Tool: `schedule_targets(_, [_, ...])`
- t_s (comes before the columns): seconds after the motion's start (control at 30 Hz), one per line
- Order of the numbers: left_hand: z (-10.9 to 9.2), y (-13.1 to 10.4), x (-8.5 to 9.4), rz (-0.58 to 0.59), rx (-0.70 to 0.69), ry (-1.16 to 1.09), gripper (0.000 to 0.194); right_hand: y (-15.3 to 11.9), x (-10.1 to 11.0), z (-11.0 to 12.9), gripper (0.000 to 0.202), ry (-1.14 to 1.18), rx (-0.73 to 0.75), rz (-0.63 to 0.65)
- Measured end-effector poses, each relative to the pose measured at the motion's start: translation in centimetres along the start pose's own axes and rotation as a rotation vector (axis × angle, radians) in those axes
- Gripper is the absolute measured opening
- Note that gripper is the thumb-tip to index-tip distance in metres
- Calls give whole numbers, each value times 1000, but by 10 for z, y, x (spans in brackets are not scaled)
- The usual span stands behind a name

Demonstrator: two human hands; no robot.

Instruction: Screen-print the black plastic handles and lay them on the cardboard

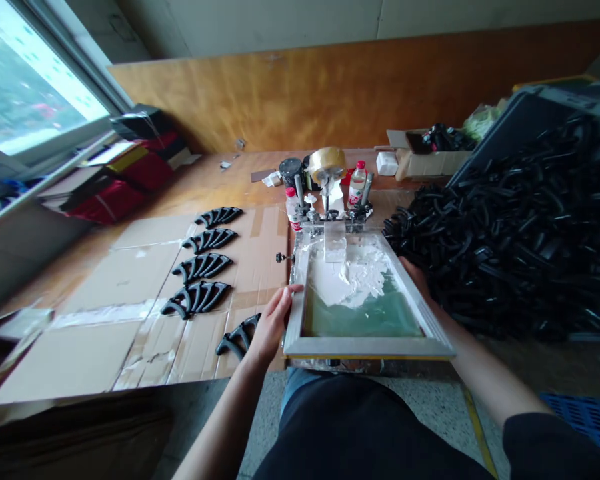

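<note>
In front of me is a screen printing frame (pixel 370 345) with a grey metal rim and a green mesh. White ink (pixel 353 273) lies thick over the mesh's far half. My left hand (pixel 275 317) is closed at the frame's left rail, fingertips against it and partly out of sight. Beyond the right rail is my right hand (pixel 416 277), its fingers mostly hidden by the frame. A clear flat block (pixel 335 241) stands at the far end, below the clamp (pixel 330 217). Beside my left wrist lies a black ribbed plastic part (pixel 237 337), partly covered by the hand.
Several similar black parts (pixel 197 298) lie in a column on flattened cardboard (pixel 105 333) at left. A large heap of black parts (pixel 510 233) spills from a grey bin (pixel 535 107) at right. Bottles (pixel 357 183) and a tape roll (pixel 327 163) stand behind the clamp.
</note>
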State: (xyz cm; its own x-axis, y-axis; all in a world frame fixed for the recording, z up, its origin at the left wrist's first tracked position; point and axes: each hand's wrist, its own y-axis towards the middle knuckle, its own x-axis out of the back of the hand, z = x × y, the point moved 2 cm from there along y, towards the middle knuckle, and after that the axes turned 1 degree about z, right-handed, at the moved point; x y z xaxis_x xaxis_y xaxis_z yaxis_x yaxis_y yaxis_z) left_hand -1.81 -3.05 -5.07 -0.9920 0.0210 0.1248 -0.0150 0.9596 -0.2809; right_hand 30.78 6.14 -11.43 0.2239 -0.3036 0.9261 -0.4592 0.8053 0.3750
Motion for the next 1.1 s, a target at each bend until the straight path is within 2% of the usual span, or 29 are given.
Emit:
schedule_targets(0.07, [34,-1,-3,37,64,-2,64,14,11,-15,33,31,-189,-90])
schedule_targets(0.1, [49,2,-5,43,79,8,68,25,15,-14,31,77,-272,-137])
schedule_targets(0.17, [73,10,-10,38,91,55,74,53,19,5,51,194,-318,-176])
schedule_targets(0.23, [90,18,-13,29,85,101,75,81,19,36,63,264,-220,-91])
schedule_targets(0.3, [98,24,-14,40,89,126,73,99,13,64,46,271,-133,84])
schedule_targets(0.37, [102,27,-13,48,96,135,73,100,6,82,21,264,-92,240])
schedule_targets(0.43, [103,27,-12,57,100,135,73,86,0,90,6,260,-35,292])
schedule_targets(0.47, [103,27,-11,62,102,133,73,75,-1,92,4,266,23,286])
schedule_targets(0.57, [103,27,-10,81,112,121,74,39,4,94,20,320,303,271])
schedule_targets(0.67, [103,28,-10,77,123,119,76,21,14,91,25,376,517,317])
schedule_targets(0.77, [103,28,-9,62,120,117,77,27,17,88,23,418,477,333])
schedule_targets(0.87, [102,27,-10,59,116,95,77,29,10,95,23,381,369,201])
schedule_targets(0.97, [99,25,-11,58,113,81,75,15,6,104,22,332,422,104])
schedule_targets(1.03, [97,24,-12,51,115,75,74,10,9,105,21,375,445,129])
schedule_targets(1.1, [93,22,-11,50,126,67,74,19,14,101,15,430,365,162])
